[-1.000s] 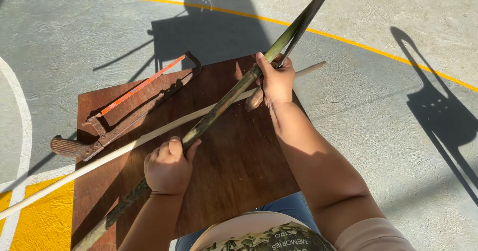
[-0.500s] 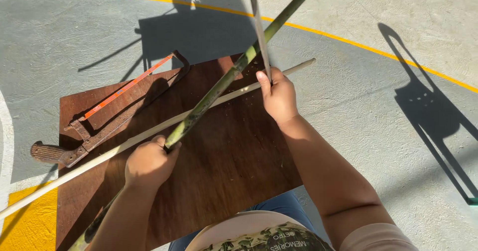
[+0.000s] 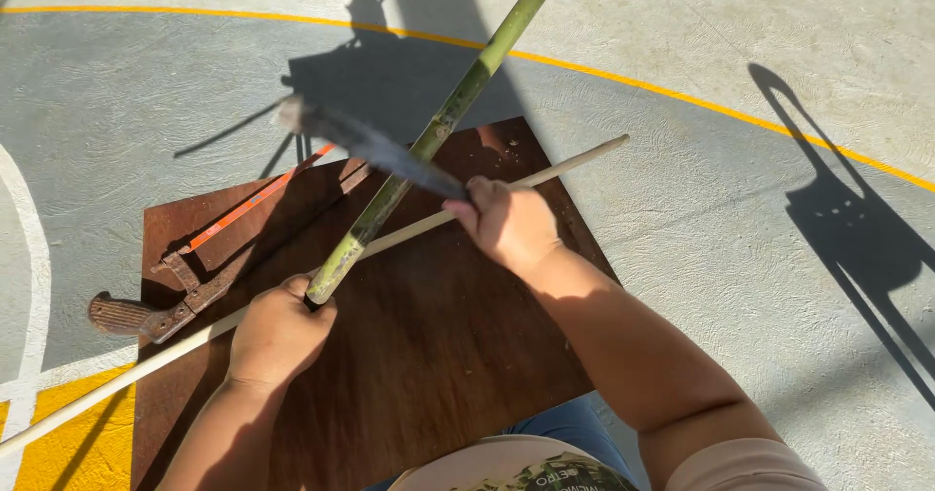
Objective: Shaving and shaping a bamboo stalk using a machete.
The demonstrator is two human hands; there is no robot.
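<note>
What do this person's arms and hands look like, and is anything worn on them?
Both hands, left hand and right hand, are bare: no gloves, rings or watch visible. The forearms are bare too. Only a short pale pinkish sleeve covers the right upper arm.

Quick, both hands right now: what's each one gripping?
Left hand: closed around the lower end of the green bamboo pole.
Right hand: closed on the handle of a dark blade, which crosses the pole.

One head-worn camera looks steeply down, close over the brown board (image 3: 438, 355). Probably from a seated person. No second view.
</note>
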